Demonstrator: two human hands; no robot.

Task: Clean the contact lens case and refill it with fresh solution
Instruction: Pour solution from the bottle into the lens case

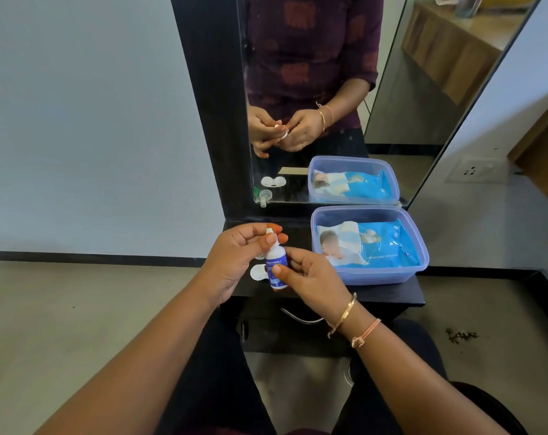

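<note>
A small white and blue solution bottle (276,267) stands upright in the air above the black shelf (388,293). My right hand (313,277) grips its body between thumb and fingers. My left hand (235,259) pinches the white cap at the bottle's top. The white contact lens case (257,272) lies on the shelf just behind the bottle, partly hidden by it and by my left hand. A small clear object sits farther back, mostly hidden behind my left hand.
A clear blue plastic box (421,262) holding a blue pack of wet wipes (382,244) fills the shelf's right half. A tall mirror (329,89) rises behind the shelf. A drawer with a metal handle (300,318) hangs under it. Grey floor lies on both sides.
</note>
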